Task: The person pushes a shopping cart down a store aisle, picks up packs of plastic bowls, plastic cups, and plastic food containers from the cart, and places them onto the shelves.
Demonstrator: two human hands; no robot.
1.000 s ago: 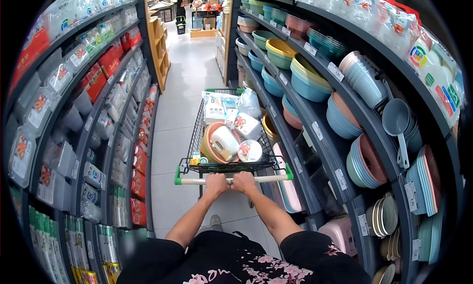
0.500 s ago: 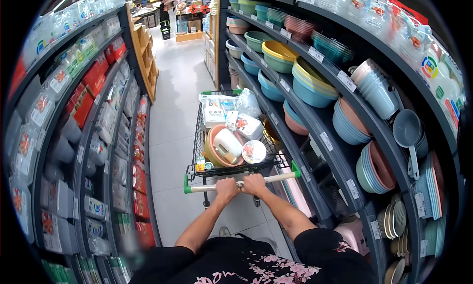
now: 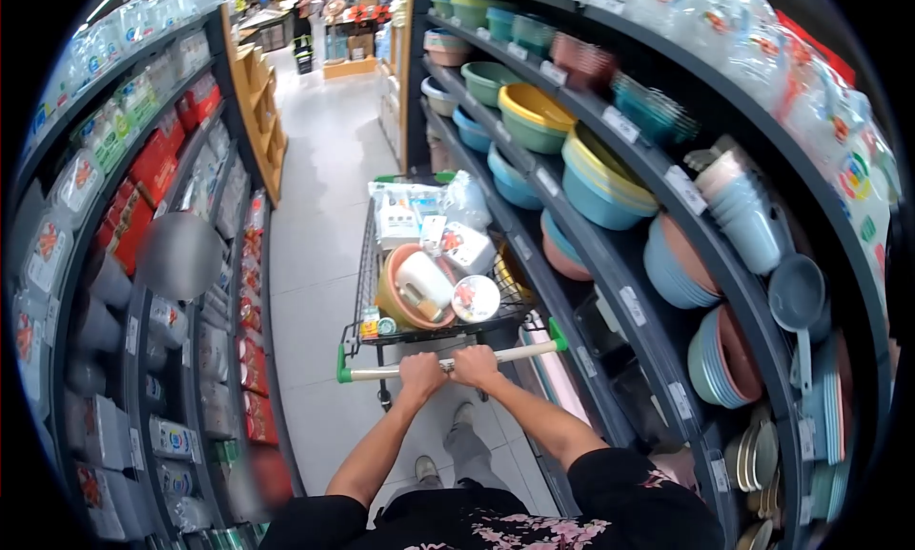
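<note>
In a store aisle lined with tall shelves, a person stands behind a loaded shopping cart [image 3: 438, 335], both hands on its pale bar [image 3: 519, 354]. The left hand [image 3: 420, 373] and right hand [image 3: 474, 365] are curled around the middle of the bar, side by side, arms reaching forward. In the cart, a tan tub [image 3: 389, 293] holds a white container [image 3: 427, 275]; a round pack [image 3: 477, 298] sits just beside it, with wrapped packs [image 3: 396, 224] toward the far end. The cart's right side is near a shelf of stacked basins [image 3: 610, 188]; more floor [image 3: 319, 254] shows to its left, toward the shelves with red boxes [image 3: 255, 367]. The step in hand appears to be guiding the cart along the aisle. A further push would likely call for even pressure from both hands and a slight steer left, to spare the basins' shelf a scrape.
</note>
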